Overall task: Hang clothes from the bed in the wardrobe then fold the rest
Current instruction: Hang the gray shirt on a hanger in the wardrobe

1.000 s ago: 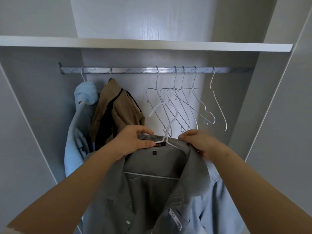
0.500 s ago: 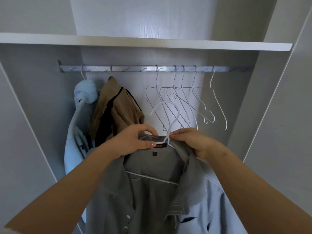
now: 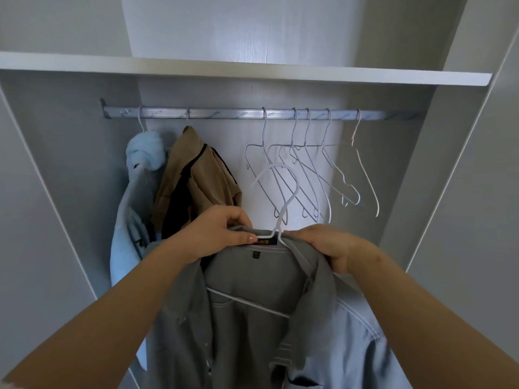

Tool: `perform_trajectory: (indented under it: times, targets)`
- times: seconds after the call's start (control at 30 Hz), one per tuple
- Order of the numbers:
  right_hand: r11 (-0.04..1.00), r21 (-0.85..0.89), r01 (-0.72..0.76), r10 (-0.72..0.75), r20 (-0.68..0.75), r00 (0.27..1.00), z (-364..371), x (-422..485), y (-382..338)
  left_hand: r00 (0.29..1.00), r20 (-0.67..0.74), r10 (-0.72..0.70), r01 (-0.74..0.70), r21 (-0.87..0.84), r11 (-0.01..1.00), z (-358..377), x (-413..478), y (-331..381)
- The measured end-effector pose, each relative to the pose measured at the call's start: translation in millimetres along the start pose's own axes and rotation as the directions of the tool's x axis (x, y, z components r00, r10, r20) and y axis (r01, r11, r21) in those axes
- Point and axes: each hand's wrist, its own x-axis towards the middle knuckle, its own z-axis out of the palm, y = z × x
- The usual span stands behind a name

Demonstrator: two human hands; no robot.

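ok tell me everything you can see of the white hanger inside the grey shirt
The thin white wire-like hanger sits inside the grey collared shirt, with its shoulders hidden under the collar. Its curved hook stands free below the metal wardrobe rail, not on it. The straight bottom bar shows through the open front, sloping down to the right. The left hand pinches the collar over one shoulder; the right hand grips the collar opposite.

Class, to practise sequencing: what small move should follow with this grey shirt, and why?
Probably lift the white hanger and hook it on the rail beside the tan garment: the grey shirt already sits on it, and that stretch of rail is bare.
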Motion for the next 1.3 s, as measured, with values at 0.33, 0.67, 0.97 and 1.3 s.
perform_trajectory:
  times: [0.33,0.67,0.97,1.3]
  targets:
    - [0.827,-0.397,0.399,-0.505,-0.212,0.837,6,-11,4,0.970,-0.233,0.075,-0.060,0.075,0.995,10,6,-6]
    - [0.572,-0.737,0.360,-0.715,-0.233,0.659,12,-13,5,0.961,-0.270,0.059,0.009,0.247,0.969,27,8,4]
    - [0.700,-0.475,0.533,-0.700,-0.311,0.643,25,-16,12,0.926,-0.346,0.151,-0.053,0.279,0.959,31,7,8]
    - [0.783,-0.544,0.301,-0.535,-0.343,0.772,1,-12,13,0.956,-0.250,0.150,-0.113,0.155,0.981,22,6,12]
